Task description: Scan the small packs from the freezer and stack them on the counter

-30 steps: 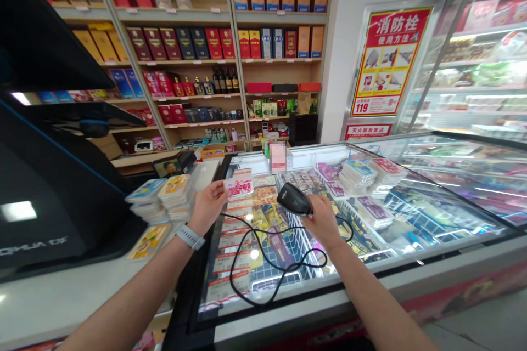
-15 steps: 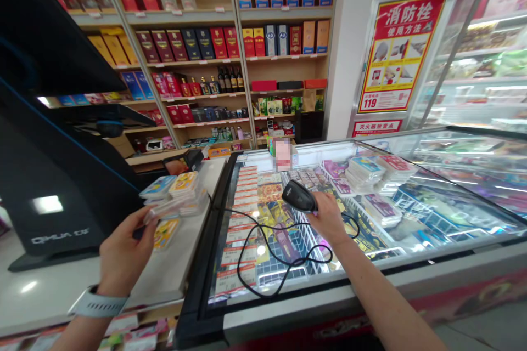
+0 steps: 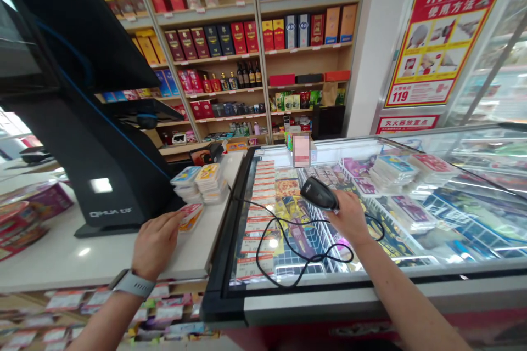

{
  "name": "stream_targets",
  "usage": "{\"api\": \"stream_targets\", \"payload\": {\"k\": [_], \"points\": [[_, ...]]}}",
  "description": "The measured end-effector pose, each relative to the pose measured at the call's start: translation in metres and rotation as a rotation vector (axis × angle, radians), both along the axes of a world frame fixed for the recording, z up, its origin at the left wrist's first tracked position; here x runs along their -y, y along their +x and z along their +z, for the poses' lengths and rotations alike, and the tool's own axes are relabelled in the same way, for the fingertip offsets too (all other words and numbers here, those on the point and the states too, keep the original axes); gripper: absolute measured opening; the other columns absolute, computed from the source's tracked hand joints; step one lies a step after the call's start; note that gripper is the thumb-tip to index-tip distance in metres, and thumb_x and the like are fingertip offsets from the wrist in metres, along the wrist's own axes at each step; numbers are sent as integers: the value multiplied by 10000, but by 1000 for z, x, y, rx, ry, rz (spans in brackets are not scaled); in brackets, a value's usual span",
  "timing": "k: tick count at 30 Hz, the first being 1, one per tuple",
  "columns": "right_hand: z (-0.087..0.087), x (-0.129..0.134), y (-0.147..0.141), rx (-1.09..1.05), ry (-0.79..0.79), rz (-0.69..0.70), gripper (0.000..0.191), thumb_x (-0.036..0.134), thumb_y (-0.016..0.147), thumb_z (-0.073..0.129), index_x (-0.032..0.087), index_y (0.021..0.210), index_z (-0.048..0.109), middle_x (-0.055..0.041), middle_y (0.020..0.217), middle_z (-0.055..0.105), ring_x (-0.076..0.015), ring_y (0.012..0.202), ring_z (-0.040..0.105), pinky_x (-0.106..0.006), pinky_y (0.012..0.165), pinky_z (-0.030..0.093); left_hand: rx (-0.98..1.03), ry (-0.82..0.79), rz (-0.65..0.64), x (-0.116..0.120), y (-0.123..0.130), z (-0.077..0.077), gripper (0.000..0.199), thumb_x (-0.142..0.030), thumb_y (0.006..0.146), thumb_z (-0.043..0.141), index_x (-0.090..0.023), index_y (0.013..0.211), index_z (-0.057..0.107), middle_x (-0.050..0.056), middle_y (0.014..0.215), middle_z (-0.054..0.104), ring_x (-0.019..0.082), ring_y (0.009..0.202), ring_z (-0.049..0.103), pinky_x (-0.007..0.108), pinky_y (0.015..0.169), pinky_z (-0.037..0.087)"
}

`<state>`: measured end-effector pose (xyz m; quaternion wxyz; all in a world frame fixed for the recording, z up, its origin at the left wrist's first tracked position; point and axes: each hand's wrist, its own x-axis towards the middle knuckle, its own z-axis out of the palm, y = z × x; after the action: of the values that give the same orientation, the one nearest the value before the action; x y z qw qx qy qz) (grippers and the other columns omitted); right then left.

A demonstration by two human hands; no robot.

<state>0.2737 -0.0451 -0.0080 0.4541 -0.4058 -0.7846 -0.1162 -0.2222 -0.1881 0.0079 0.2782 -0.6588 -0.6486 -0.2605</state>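
**Item one:** black corded handheld barcode scanner (image 3: 319,193), gripped in my right hand (image 3: 349,219) above the glass top of the chest freezer (image 3: 370,279). My hand is closed around the handle, with the head pointing forward and to the left. It seems light and stiff, with a smooth plastic shell that could slip a little; the handle is the place to hold it. Its black coiled cable (image 3: 304,260) loops loosely across the glass, and could snag.

**Item two:** flat red-and-white packet (image 3: 191,217), lying on the white checkout counter (image 3: 61,255). It looks light, thin and slightly flexible, and probably slippery. It is best pinched by its edges.

**Left hand** (image 3: 156,244): open and palm down, holding nothing. My fingers (image 3: 171,222) stretch toward the packet, and their tips are at its edge, though I cannot tell if they touch it.

**Nearby:** two stacks of similar packets (image 3: 200,184) on the counter, a smartwatch (image 3: 134,284) on my left wrist, and a black point-of-sale terminal (image 3: 115,175) beyond.
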Motion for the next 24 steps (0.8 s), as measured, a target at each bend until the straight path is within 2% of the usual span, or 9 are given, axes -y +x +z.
{"api": "stream_targets", "payload": {"k": [8, 14, 19, 24], "points": [[-2, -2, 1, 20, 32, -7, 255, 211, 786, 565, 170, 1037, 554, -74, 939, 666, -236, 865, 614, -375, 857, 401, -137, -236, 68, 8, 0, 9, 353, -230, 871, 431, -177, 1125, 671, 103, 1144, 689, 266, 1011, 638, 406, 889, 450], [-1, -1, 0, 25, 26, -9, 261, 196, 779, 552, 165, 1039, 557, -72, 927, 661, -232, 862, 606, -375, 861, 397, -116, -397, 60, 8, 3, 21, 343, -228, 830, 465, -211, 1115, 656, 79, 1170, 686, 271, 1067, 636, 481, 1011, 380], [0, 0, 0, 20, 11, -8, 262, 188, 772, 554, 162, 1033, 560, -69, 909, 655, -233, 851, 592, -377, 857, 398, -124, -437, 61, 6, 5, 26, 323, -218, 835, 454, -207, 1071, 673, 87, 1127, 695, 263, 1032, 646, 491, 1036, 362], [-1, -1, 0, -3, 2, 2, 265, 181, 763, 560, 175, 1028, 563, -70, 927, 660, -237, 865, 599, -382, 865, 394, -153, -447, 27, 6, 0, 25, 288, -261, 880, 434, -203, 1000, 689, 95, 1080, 706, 254, 1003, 648, 491, 1055, 346]]}}
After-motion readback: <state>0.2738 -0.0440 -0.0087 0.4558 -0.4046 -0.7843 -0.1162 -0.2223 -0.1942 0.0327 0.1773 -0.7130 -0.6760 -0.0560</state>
